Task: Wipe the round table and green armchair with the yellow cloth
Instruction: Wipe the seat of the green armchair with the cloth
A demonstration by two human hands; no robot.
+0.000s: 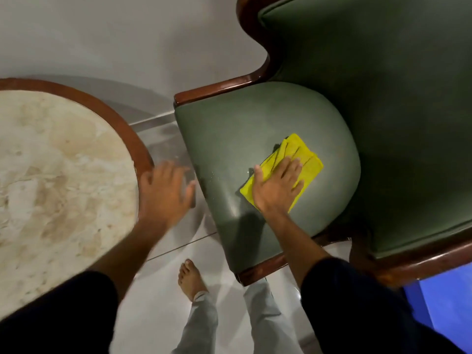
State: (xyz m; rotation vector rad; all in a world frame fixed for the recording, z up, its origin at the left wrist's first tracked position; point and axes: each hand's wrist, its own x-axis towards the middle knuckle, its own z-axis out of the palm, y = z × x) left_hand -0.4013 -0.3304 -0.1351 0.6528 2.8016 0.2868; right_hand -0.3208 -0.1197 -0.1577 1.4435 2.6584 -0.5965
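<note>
The green armchair [383,103] fills the right side, with dark wooden trim and a rounded padded arm toward me. A folded yellow cloth [304,152] lies flat on that padded arm. My right hand [277,186] presses palm-down on the cloth, fingers spread over it. The round table [63,159], a mottled cream stone top with a brown wooden rim, stands at the left. My left hand [163,187] hovers blurred in the gap between table rim and armchair, fingers apart, holding nothing.
Pale glossy floor tiles [163,302] run between table and chair, where my bare foot [190,279] and light trouser legs stand. A plain wall is behind. A blue object [447,297] shows at the lower right, below the chair's seat.
</note>
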